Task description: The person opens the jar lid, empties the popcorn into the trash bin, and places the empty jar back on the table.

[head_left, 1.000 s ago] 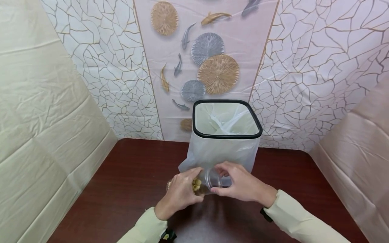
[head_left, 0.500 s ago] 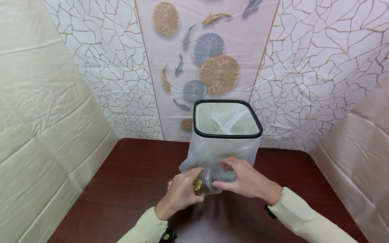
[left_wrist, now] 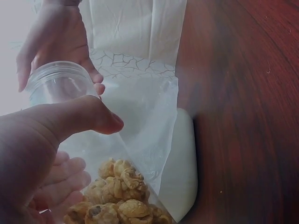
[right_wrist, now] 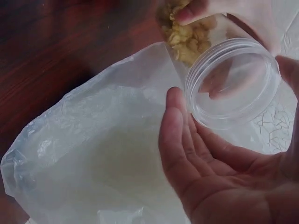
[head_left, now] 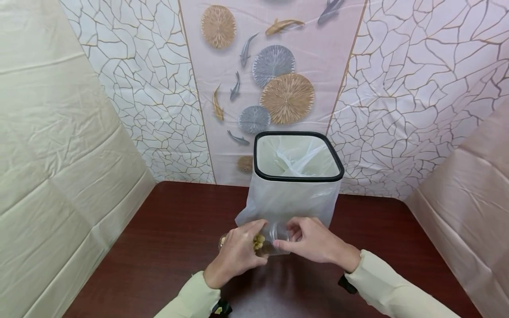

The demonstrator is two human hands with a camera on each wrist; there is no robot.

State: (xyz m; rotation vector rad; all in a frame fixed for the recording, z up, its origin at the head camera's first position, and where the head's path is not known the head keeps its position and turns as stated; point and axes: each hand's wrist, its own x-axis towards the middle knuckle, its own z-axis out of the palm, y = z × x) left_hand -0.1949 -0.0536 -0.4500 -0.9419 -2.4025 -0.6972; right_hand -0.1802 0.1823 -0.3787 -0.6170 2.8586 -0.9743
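Note:
A clear plastic jar (head_left: 269, 248) lies sideways in front of the bin, its see-through ridged lid (right_wrist: 233, 84) facing right. Lumpy golden-brown snack pieces (left_wrist: 119, 189) are heaped toward its left end. My left hand (head_left: 237, 248) grips the jar round its body, thumb and fingers on opposite sides. At the lid end, my right hand (head_left: 320, 244) has curled fingers and thumb on opposite sides of the lid. In the right wrist view, the fingertips (right_wrist: 174, 100) are at the lid's rim; exact contact is hard to tell. The left palm hides part of the jar.
Just behind the hands stands a white bin (head_left: 294, 198) with a black rim and a translucent liner bag hanging over its front. It sits on a dark red-brown table (head_left: 179, 221). Patterned cloth (head_left: 159, 88) closes off the back, and pale cloth hangs at both sides.
My right hand drew back to the right and up from the lid, then came back down and left onto it with its fingers more curled. My left hand and the jar have hardly moved.

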